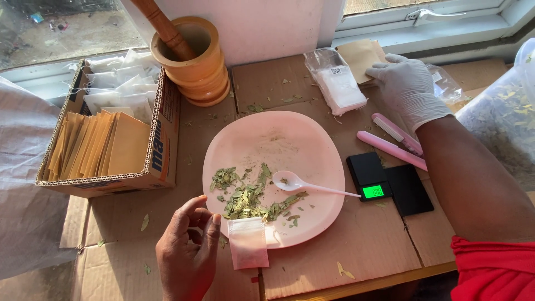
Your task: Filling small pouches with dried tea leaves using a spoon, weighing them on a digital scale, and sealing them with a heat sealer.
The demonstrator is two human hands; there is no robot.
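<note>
My bare left hand (186, 253) hovers at the near edge of the table, fingers loosely curled and holding nothing. Its thumb tip is just left of a small clear plastic pouch (248, 243) that lies over the rim of a pink plate (312, 139). On the plate are dried green leaves (245, 198) and a white plastic spoon (295, 183). My right hand (407, 86), in a white glove, reaches to the far right with fingers spread. Its fingertips rest on a small stack of brown paper envelopes (356, 56).
A black pocket scale (369, 177) with a lit green display and its lid (409, 189) sit right of the plate, beside a pink bar-shaped tool (390, 146). Wooden mortar and pestle (195, 56) stand at the back. A cardboard box (161, 139) of envelopes is left, a large leaf-filled bag (501, 122) right.
</note>
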